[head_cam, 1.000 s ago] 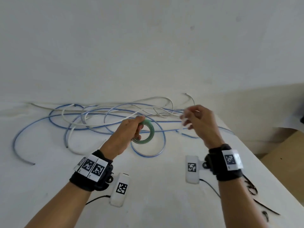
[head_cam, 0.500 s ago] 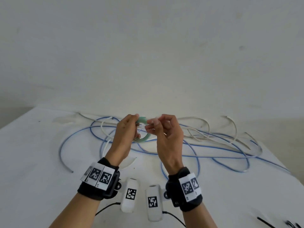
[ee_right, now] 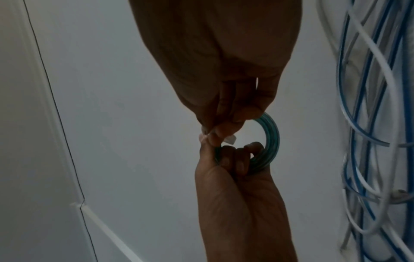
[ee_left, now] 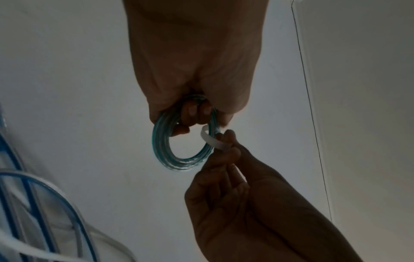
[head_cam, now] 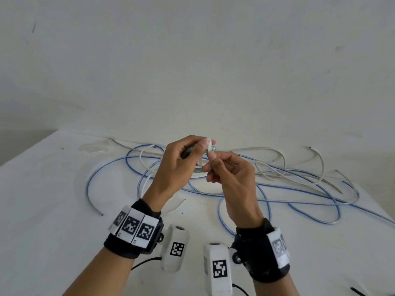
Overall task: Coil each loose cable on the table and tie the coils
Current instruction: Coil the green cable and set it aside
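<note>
Above the table (head_cam: pixel 53 210), the left hand (head_cam: pixel 173 167) is gripping the green cable coil (ee_left: pixel 179 159) with curled fingers, while the right hand (head_cam: pixel 233 178) is pinching a white tie (ee_left: pixel 211 140) against the coil's rim, over loose blue and white cables (head_cam: pixel 299 189).

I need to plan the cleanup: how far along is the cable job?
Done: one green coil is wound, gripped by the left hand. In hand: the right hand pinches a white tie at the coil. Left: blue cables and white cables lie loose on the table.
</note>
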{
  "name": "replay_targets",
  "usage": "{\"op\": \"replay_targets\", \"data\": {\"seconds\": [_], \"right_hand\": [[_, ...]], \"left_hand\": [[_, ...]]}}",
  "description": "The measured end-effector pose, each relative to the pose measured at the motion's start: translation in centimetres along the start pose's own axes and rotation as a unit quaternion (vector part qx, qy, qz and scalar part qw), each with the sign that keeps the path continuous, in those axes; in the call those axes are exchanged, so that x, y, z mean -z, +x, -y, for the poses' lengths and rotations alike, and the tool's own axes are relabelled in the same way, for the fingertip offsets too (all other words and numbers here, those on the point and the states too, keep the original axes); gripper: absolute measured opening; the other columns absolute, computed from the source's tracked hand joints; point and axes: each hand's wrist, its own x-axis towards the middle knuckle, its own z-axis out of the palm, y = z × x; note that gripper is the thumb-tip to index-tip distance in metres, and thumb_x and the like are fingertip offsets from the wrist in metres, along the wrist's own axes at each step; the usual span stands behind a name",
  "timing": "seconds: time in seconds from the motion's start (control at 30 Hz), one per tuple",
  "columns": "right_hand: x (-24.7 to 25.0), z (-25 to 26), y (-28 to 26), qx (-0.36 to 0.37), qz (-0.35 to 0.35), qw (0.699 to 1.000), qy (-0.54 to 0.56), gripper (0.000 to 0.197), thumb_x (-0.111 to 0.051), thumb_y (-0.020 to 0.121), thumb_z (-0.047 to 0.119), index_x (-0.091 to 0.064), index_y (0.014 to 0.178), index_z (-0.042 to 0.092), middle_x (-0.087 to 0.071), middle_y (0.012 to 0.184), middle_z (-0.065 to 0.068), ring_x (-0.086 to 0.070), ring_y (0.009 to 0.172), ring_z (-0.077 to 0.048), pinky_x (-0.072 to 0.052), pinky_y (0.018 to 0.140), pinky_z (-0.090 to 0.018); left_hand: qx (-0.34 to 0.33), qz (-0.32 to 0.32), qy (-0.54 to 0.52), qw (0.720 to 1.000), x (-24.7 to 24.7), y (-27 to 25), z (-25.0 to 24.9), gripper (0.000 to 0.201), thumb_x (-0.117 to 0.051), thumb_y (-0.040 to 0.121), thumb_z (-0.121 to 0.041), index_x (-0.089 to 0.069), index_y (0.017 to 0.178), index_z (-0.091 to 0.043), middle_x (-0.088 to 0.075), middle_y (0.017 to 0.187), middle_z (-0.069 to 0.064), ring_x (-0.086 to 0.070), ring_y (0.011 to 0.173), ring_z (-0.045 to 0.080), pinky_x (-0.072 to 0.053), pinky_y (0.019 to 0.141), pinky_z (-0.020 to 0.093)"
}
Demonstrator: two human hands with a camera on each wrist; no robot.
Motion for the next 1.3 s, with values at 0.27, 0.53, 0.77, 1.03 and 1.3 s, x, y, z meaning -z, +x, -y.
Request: {"op": "replay_targets", "data": {"seconds": [0.27, 0.53, 0.77, 1.03, 1.3], "right_hand": [[0.4, 1.2, -0.2, -0.023, 0.004, 1.000, 0.019, 0.015, -0.065, 0.097, 0.014, -0.071, 0.091, 0.002, -0.071, 0.072, -0.010, -0.056, 0.056, -0.015, -0.051, 0.061, -0.025], [1.0, 2.2, -0.2, -0.026, -0.017, 0.999, 0.028, 0.017, -0.066, 0.097, 0.019, -0.069, 0.089, 0.005, -0.070, 0.072, -0.008, -0.056, 0.054, -0.013, -0.050, 0.061, -0.023], [1.6, 2.4, -0.1, -0.034, -0.025, 0.998, 0.044, 0.012, -0.067, 0.096, 0.016, -0.068, 0.099, 0.005, -0.070, 0.070, -0.008, -0.055, 0.053, -0.014, -0.050, 0.060, -0.022], [0.9, 2.2, -0.2, -0.023, -0.018, 0.999, 0.017, 0.009, -0.068, 0.095, 0.012, -0.071, 0.091, 0.006, -0.072, 0.070, -0.011, -0.058, 0.052, -0.015, -0.051, 0.059, -0.023], [1.0, 2.2, -0.2, -0.026, -0.025, 0.999, 0.015, 0.010, -0.069, 0.095, 0.013, -0.071, 0.090, 0.004, -0.072, 0.070, -0.011, -0.059, 0.052, -0.015, -0.051, 0.058, -0.023]], "left_hand": [[-0.053, 0.016, 0.028, 0.998, 0.0, 0.0, -0.2, 0.024, -0.054, 0.104, -0.023, -0.074, 0.113, -0.016, -0.075, 0.111, -0.013, -0.070, 0.100, 0.009, -0.052, 0.084, 0.020], [-0.139, 0.022, 0.108, 0.984, -0.9, -0.2, 0.1, 0.020, -0.058, 0.102, -0.016, -0.074, 0.111, -0.007, -0.067, 0.077, -0.023, -0.062, 0.067, 0.000, -0.042, 0.062, 0.010], [-0.101, -0.009, 0.081, 0.992, -1.7, -0.5, 0.1, 0.019, -0.057, 0.102, -0.022, -0.073, 0.109, -0.013, -0.066, 0.075, -0.021, -0.056, 0.060, 0.003, -0.038, 0.058, 0.013], [-0.073, -0.022, 0.079, 0.994, -1.3, -0.4, 0.4, 0.025, -0.054, 0.104, -0.031, -0.073, 0.113, -0.017, -0.076, 0.101, -0.004, -0.069, 0.088, 0.027, -0.054, 0.078, 0.050], [-0.060, -0.027, 0.049, 0.997, -1.3, -0.4, 0.2, 0.022, -0.055, 0.104, -0.024, -0.073, 0.112, -0.015, -0.076, 0.104, -0.006, -0.069, 0.092, 0.024, -0.054, 0.082, 0.046]]}}
